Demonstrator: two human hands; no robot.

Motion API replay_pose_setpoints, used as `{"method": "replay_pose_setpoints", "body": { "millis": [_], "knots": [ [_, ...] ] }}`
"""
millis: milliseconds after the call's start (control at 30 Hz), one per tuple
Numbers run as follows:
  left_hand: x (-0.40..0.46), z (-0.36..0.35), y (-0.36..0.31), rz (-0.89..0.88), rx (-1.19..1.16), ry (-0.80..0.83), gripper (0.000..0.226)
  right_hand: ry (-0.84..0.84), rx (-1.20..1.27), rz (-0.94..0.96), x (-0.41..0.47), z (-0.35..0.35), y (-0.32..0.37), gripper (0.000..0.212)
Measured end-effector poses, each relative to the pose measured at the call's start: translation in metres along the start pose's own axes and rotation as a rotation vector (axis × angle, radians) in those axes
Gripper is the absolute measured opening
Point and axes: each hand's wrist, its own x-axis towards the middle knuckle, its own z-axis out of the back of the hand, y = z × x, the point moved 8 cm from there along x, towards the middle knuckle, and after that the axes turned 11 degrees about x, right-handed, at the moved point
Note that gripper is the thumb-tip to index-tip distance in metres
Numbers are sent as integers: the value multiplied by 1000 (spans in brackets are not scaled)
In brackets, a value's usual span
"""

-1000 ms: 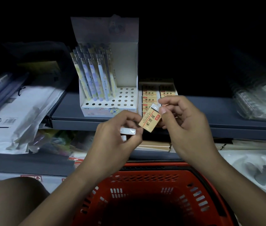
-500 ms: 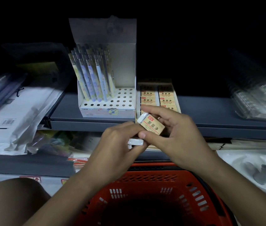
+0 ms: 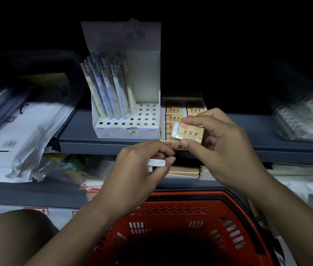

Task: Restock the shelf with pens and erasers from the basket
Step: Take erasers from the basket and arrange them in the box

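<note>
We see our right hand (image 3: 226, 148) pinching a yellow eraser (image 3: 189, 133) above the eraser box (image 3: 173, 120); our left hand (image 3: 140, 169) grips white erasers (image 3: 156, 163).

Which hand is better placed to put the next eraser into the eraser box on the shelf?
Right. The right hand already pinches a sleeved eraser just in front of the eraser box, while the left hand sits lower, holding white erasers.
</note>
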Motion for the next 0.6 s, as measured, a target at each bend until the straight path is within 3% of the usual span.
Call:
{"method": "replay_pose_setpoints", "body": {
  "millis": [200, 367, 600],
  "knots": [
    [-1, 4, -1, 25, 6, -52, 17, -73, -334, 113, 2, 17, 5, 28],
    [0, 3, 2, 37, 53, -32, 29, -44, -363, 90, 4, 23, 0, 26],
    [0, 2, 8, 78, 99, -29, 27, 34, -452, 71, 8, 31, -3, 23]
  ]
}}
